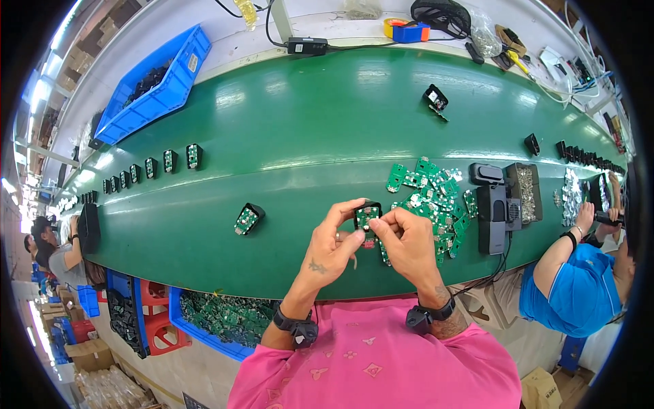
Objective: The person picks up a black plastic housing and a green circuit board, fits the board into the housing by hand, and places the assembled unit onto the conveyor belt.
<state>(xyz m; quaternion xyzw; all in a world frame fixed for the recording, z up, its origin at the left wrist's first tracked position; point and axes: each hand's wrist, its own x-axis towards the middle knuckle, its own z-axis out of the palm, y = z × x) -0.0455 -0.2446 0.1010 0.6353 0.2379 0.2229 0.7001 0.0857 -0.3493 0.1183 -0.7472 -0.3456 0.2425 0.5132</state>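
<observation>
Between my two hands is a small black plastic housing (368, 206) with a green circuit board seated in its opening. My left hand (332, 244) is closed around its left side, thumb at the lower edge. The thumb and fingertips of my right hand (407, 238) press at the housing's right side and the board's face. Just beneath my fingers a small red piece (368, 243) shows, partly hidden. A pile of loose green circuit boards (436, 198) lies right beside my right hand. Another black housing with a board (249, 219) lies tilted on the green bench to the left.
A row of filled housings (170, 161) runs along the left. A dark device (492, 219) and a box of small metal parts (525, 191) stand right. Blue bins (153, 92) sit at back left and below the bench edge. Co-workers (579, 279) sit at both ends.
</observation>
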